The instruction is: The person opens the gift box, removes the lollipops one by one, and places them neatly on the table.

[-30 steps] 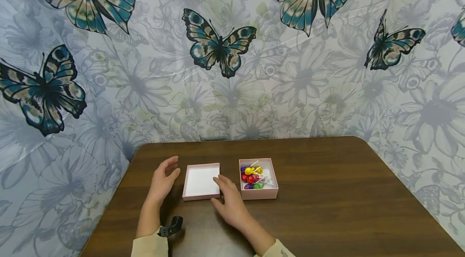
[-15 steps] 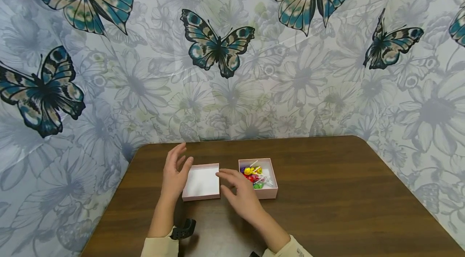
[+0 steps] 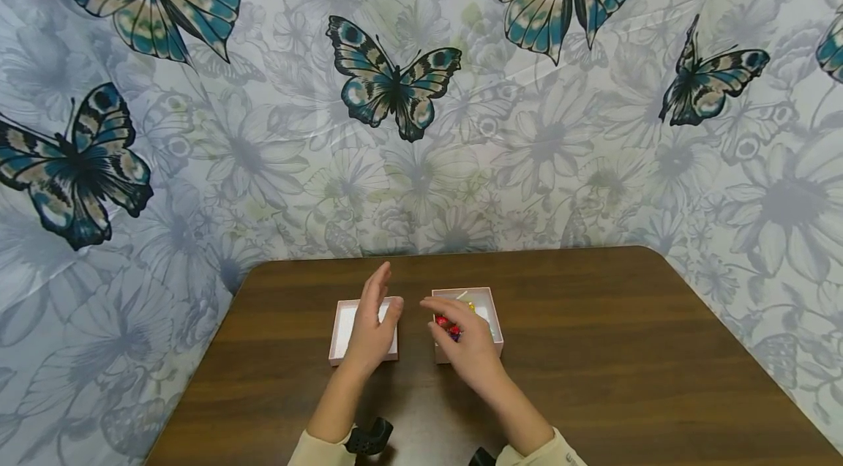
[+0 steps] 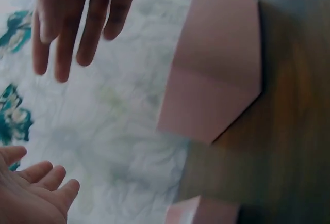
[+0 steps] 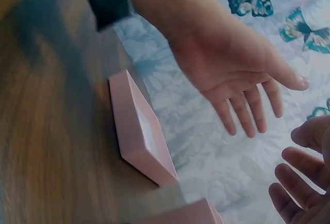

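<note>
A shallow pink box [image 3: 342, 331] with a white inside lies at left on the table. Above its right half hovers my left hand [image 3: 372, 331], fingers extended and holding nothing. Right beside it stands a deeper pink box [image 3: 492, 316] containing several wrapped lollipops [image 3: 449, 327]. My right hand [image 3: 470, 345] is over that box's front left part, fingers loosely bent with nothing in them, and hides some of the lollipops. The palms roughly face each other, apart. In the right wrist view the left hand [image 5: 221, 64] hangs above the shallow box [image 5: 129, 121], not touching it.
The brown wooden table [image 3: 612, 349] reaches back to a patterned cloth [image 3: 560, 188] with butterflies and flowers. A black band [image 3: 370, 437] is on the left wrist.
My left hand has moved right, from beside the shallow box to over it. My right hand has shifted right, from the shallow box's edge to over the lollipop box. Both boxes stay put.
</note>
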`<move>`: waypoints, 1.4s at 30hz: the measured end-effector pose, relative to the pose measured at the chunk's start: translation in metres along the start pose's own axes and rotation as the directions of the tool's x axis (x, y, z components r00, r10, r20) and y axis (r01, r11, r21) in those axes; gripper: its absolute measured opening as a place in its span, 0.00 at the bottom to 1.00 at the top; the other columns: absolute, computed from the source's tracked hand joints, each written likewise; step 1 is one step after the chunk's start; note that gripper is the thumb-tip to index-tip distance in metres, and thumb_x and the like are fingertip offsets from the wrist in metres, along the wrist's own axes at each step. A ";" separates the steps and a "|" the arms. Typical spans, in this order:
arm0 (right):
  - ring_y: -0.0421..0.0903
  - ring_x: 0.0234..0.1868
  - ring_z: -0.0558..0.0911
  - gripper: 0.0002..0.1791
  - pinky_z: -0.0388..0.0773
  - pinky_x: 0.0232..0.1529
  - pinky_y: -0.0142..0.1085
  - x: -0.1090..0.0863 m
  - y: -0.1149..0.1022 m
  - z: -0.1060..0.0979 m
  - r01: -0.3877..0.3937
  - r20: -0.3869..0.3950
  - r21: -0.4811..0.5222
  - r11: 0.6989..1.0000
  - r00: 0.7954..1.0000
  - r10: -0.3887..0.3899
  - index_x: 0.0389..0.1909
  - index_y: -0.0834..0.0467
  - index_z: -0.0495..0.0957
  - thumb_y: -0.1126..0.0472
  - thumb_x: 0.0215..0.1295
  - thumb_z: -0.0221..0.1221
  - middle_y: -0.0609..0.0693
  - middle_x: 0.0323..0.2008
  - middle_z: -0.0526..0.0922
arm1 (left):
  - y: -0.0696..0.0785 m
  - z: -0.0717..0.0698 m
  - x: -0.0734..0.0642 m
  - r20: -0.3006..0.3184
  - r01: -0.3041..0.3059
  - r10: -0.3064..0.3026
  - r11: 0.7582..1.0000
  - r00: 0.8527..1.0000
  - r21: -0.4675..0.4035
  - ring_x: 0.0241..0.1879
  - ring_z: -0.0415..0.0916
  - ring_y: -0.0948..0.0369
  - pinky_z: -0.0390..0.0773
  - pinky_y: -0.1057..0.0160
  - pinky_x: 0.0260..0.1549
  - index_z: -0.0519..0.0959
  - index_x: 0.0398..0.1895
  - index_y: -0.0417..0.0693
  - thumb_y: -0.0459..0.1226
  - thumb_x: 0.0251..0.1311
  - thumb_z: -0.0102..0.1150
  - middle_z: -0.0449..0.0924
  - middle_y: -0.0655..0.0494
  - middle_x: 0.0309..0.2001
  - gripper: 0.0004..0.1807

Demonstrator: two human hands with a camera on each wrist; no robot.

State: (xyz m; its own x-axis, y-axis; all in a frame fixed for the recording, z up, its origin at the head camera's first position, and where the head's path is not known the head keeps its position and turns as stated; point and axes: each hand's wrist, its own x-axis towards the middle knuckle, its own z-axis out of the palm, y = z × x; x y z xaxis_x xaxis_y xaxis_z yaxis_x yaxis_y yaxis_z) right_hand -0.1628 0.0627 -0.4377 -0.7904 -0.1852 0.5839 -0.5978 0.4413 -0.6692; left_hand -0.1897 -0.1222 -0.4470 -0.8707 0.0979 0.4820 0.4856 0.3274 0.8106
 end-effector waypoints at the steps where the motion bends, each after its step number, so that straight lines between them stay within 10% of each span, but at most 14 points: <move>1: 0.44 0.52 0.81 0.22 0.81 0.46 0.36 0.000 0.002 -0.002 -0.005 -0.004 -0.003 1.000 1.000 0.005 0.51 0.47 0.81 0.67 0.56 0.66 0.42 0.51 0.83 | 0.000 0.004 -0.001 0.009 0.008 -0.008 1.000 1.000 0.001 0.73 0.55 0.52 0.58 0.48 0.70 0.50 0.75 0.59 0.42 0.70 0.48 0.54 0.55 0.73 0.33; 7: 0.42 0.52 0.80 0.21 0.81 0.46 0.37 -0.002 0.014 -0.017 -0.057 -0.027 -0.013 0.998 0.998 0.057 0.52 0.46 0.81 0.66 0.58 0.65 0.46 0.51 0.84 | 0.004 0.031 -0.010 0.063 0.089 -0.094 0.994 0.994 0.068 0.72 0.57 0.48 0.63 0.40 0.65 0.44 0.77 0.63 0.48 0.65 0.55 0.51 0.52 0.75 0.42; 14: 0.48 0.46 0.79 0.18 0.79 0.42 0.38 -0.002 0.029 -0.030 -0.146 -0.065 0.106 0.984 0.986 0.154 0.51 0.46 0.82 0.64 0.60 0.64 0.44 0.49 0.84 | -0.002 0.057 -0.022 0.173 0.284 -0.288 0.958 0.942 0.052 0.75 0.44 0.44 0.53 0.31 0.65 0.39 0.76 0.69 0.54 0.51 0.67 0.41 0.52 0.78 0.56; 42: 0.45 0.42 0.75 0.13 0.75 0.42 0.42 0.009 0.084 -0.039 -0.201 0.101 -0.156 0.967 0.971 0.218 0.43 0.48 0.85 0.62 0.56 0.68 0.42 0.46 0.86 | -0.033 0.089 -0.039 0.190 0.337 -0.333 0.941 0.924 0.011 0.75 0.44 0.41 0.52 0.39 0.70 0.39 0.76 0.41 0.42 0.52 0.70 0.42 0.37 0.76 0.58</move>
State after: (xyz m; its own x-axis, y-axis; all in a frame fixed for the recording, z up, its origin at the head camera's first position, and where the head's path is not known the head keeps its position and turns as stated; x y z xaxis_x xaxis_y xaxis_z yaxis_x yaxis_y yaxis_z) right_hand -0.2147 0.1325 -0.4705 -0.9110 -0.1726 0.3746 -0.3987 0.6009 -0.6927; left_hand -0.1783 -0.0532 -0.5219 -0.9808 0.1598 0.1120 0.1626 0.3520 0.9217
